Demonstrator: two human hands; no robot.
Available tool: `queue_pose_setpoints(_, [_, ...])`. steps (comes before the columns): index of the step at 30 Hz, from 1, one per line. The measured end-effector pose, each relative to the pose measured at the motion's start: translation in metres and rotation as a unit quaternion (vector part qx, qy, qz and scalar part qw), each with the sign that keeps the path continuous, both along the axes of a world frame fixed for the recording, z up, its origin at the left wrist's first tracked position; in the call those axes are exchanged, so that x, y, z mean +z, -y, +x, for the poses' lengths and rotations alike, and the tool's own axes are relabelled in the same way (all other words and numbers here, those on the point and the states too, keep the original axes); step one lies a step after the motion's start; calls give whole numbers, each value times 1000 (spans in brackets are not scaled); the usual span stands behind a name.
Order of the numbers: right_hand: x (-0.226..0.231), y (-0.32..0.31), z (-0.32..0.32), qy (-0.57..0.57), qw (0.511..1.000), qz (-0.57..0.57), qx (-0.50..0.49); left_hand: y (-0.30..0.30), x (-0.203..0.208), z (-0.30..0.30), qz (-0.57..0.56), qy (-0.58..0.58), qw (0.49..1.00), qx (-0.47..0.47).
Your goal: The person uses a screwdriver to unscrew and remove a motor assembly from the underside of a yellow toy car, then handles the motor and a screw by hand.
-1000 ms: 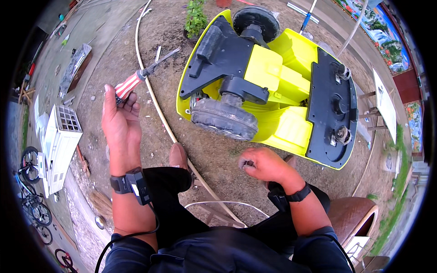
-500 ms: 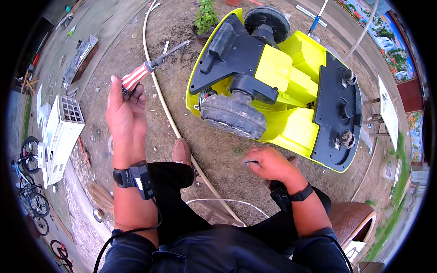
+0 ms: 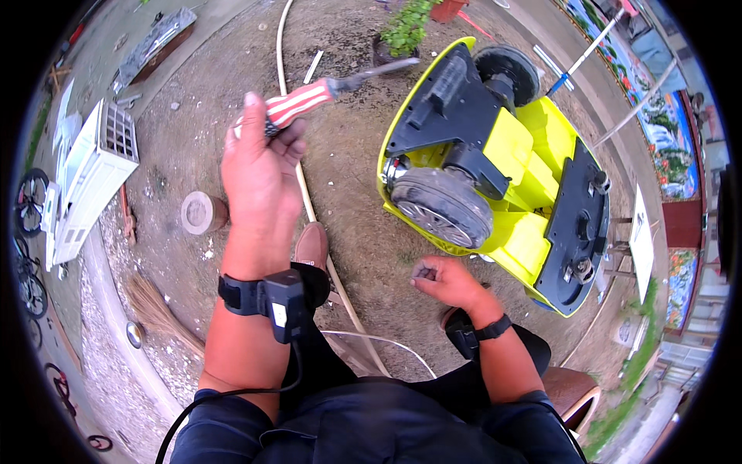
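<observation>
My left hand (image 3: pixel 263 182) is closed round a screwdriver (image 3: pixel 305 102) with a red-and-white striped handle. Its dark shaft points up and to the right, toward a yellow-and-black ride-on toy car (image 3: pixel 506 143). The car lies upside down, its black underside plates and wheels facing up. Nearest to me is one large rear wheel (image 3: pixel 444 207) with a grey hub. Just below that wheel hovers my right hand (image 3: pixel 450 280), apart from the car. Its fingers are curled in, and whatever they may hold is hidden.
A pale hose (image 3: pixel 305 185) runs along the dirt past my shoe (image 3: pixel 311 246). Beyond the screwdriver stands a potted plant (image 3: pixel 403 31). To the left are a round block (image 3: pixel 202 213), a straw broom (image 3: pixel 158 309) and a white slatted case (image 3: pixel 97 182). A brown pot (image 3: pixel 568 390) lies at the lower right.
The view has shifted, so the car appears farther right. My left hand has carried the screwdriver rightward, and its tip now overlaps the potted plant. My right hand stays curled below the wheel.
</observation>
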State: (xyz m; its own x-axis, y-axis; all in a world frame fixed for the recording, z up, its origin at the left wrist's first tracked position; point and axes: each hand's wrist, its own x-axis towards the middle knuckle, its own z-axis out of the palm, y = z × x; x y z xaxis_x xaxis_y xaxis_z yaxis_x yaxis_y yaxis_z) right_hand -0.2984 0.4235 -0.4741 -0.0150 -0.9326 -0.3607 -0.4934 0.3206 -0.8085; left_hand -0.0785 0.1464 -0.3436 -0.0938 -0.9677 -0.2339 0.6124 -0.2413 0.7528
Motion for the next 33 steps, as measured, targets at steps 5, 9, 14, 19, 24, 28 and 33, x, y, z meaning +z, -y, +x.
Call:
queue_pose_setpoints(5, [4,47,41,13,997,78,-5,3,3,10,15,-41,999,15])
queue_pose_setpoints(9, [23,93,69,78,990,118,-23,13,2,27,33,-83,995,37])
queue_pose_setpoints(14, [7,136,96,103,991,88,1,29,-3,46,34,-132,989,54])
queue_pose_setpoints(19, [-10,176,127,67,997,19,20,33,0,54,40,-156,985,56])
queue_pose_setpoints(24, [7,213,149,37,999,-10,36,35,0,56,48,-160,984,58])
queue_pose_setpoints(28, [35,218,143,29,999,-20,20,37,-1,56,46,-168,984,49])
queue_pose_setpoints(33, [136,208,107,-70,990,-118,17,36,-2,60,43,-163,984,56])
